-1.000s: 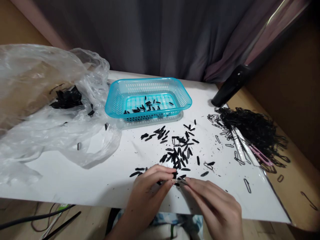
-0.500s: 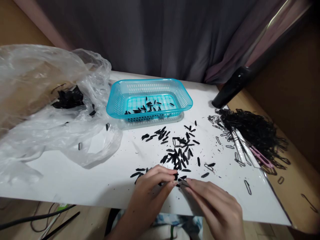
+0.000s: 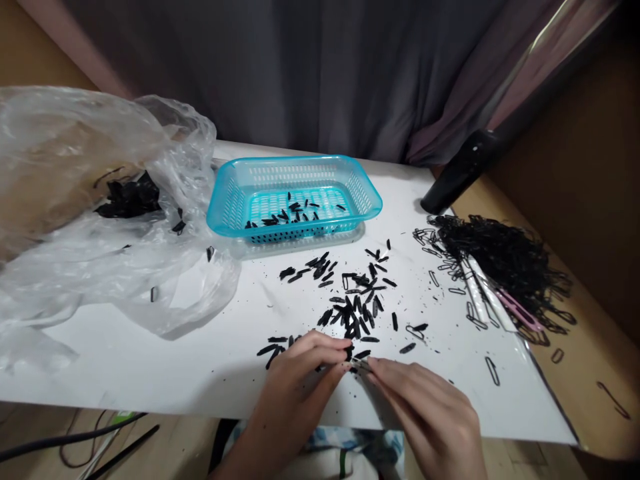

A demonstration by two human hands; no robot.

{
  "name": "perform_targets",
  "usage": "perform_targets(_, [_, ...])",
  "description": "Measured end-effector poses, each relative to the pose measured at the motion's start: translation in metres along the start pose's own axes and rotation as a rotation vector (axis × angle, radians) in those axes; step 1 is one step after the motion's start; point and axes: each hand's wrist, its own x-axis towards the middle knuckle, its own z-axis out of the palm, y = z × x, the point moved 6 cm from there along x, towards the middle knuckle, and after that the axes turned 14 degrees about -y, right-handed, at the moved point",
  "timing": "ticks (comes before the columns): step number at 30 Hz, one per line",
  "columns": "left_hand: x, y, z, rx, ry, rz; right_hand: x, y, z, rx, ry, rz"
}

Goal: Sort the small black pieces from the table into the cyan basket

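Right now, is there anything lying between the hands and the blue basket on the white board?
Yes. Between the left hand, the right hand and the blue basket, scattered small black pieces lie flat on the white board. Nothing tall stands there.

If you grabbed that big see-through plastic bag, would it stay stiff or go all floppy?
Probably floppy: the plastic bag lies crumpled in soft folds on the white table. It looks thin and light, so it would likely sag and rustle. The black pieces inside might slide about or spill out through its open mouth.
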Motion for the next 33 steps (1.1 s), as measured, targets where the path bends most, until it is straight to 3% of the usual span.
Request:
perform_targets(15, [0.000,-0.001,0.000,-0.052,-0.016,0.004,0.005,-0.013,-0.002,0.139,0.083,-0.079])
perform_targets(20, [-0.002,-0.002,-0.003,-0.157,0.004,-0.021,-0.002,-0.001,-0.006,0.066,0.185,0.035])
perform_targets(33, [-0.003,-0.001,-0.004,-0.299,0.058,-0.017,0.004,-0.003,0.004,0.116,0.062,0.000])
